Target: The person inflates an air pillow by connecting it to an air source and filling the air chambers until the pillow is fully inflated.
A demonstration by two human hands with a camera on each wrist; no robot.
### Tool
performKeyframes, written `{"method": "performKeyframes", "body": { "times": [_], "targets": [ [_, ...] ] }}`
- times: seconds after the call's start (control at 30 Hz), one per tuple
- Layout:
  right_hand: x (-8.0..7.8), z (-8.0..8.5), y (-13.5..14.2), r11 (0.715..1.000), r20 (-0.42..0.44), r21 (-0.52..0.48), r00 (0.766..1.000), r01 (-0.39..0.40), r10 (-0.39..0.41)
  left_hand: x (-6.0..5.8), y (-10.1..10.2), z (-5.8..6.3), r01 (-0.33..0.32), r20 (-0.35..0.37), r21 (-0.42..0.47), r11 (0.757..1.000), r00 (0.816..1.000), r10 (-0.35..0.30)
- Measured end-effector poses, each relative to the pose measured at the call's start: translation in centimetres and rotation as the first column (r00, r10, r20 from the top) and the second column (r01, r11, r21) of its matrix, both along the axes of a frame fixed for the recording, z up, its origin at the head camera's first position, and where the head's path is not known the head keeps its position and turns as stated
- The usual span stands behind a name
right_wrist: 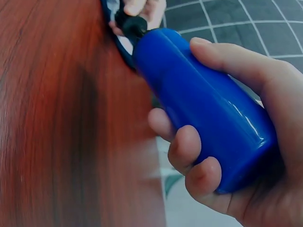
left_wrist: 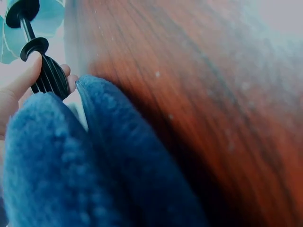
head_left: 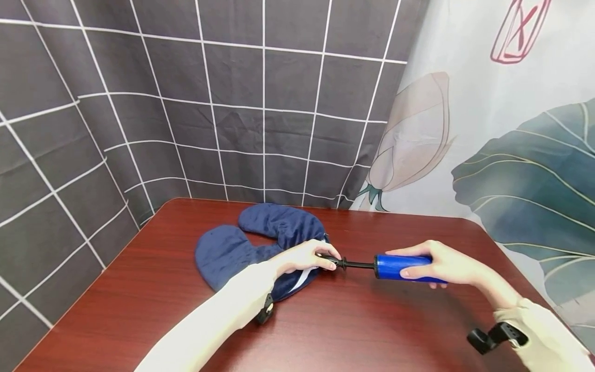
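Observation:
A blue hand pump (head_left: 389, 266) with a black rod lies level between the two hands over the table. My right hand (head_left: 448, 264) wraps round its blue barrel (right_wrist: 203, 104), thumb on one side and fingers on the other. With thumb and fingers my left hand (head_left: 307, 256) grips the pump's black ribbed end (left_wrist: 51, 78), right at the opening of a navy plush U-shaped neck pillow (head_left: 220, 253). Part of the rod shows between that end and the barrel. White material (left_wrist: 75, 106) peeks out between the pillow's plush edges. The tip of the ribbed end is hidden at the pillow.
The reddish-brown wooden table (head_left: 362, 330) carries the pillow near its back edge. Behind hangs a dark grey curtain (head_left: 232, 129) with white grid lines. A pale cloth with flower and leaf prints (head_left: 418, 134) hangs at the right.

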State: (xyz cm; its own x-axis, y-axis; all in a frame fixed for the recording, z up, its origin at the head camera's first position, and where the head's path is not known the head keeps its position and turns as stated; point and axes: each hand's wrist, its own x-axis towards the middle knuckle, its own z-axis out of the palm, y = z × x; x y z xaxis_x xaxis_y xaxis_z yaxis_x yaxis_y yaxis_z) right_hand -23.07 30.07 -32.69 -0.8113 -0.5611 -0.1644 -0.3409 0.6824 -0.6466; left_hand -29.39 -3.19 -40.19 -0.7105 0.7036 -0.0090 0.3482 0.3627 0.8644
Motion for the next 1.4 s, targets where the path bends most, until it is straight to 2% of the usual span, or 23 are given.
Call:
{"method": "performKeyframes", "body": {
  "times": [0.33,0.53,0.7,0.83,1.03,1.23,1.4],
  "targets": [
    [-1.6,-1.7,-4.8,1.0,-0.035,0.017,0.999,-0.012,0.012,0.2,-0.1,0.1,-0.007,-0.001,0.003,1.0,1.0,0.007],
    [-1.7,-2.2,-5.4,1.0,-0.045,0.013,0.999,-0.009,0.01,0.5,0.3,0.4,-0.013,-0.015,-0.018,1.0,1.0,0.013],
    [-1.3,-2.2,-4.4,0.998,-0.062,0.031,0.997,-0.048,0.05,0.5,0.4,0.5,-0.014,-0.048,-0.056,0.998,0.999,0.011],
    [-0.6,-1.6,-2.9,0.997,-0.042,0.021,0.996,-0.081,0.081,0.4,0.4,0.5,-0.012,-0.07,-0.072,0.997,0.997,0.007],
    [0.4,-0.3,0.0,0.998,0.021,0.009,0.998,-0.062,0.062,0.4,0.3,0.4,-0.006,-0.072,-0.068,0.998,0.997,0.001],
    [1.6,0.9,2.7,0.999,0.038,0.011,0.998,-0.043,0.043,0.3,0.3,0.3,0.001,-0.081,-0.058,0.998,0.997,-0.006],
    [1.8,1.3,3.4,0.999,0.036,0.026,0.999,-0.018,0.018,0.4,0.1,0.3,0.009,-0.08,-0.053,0.999,0.997,-0.013]
  ]
}}
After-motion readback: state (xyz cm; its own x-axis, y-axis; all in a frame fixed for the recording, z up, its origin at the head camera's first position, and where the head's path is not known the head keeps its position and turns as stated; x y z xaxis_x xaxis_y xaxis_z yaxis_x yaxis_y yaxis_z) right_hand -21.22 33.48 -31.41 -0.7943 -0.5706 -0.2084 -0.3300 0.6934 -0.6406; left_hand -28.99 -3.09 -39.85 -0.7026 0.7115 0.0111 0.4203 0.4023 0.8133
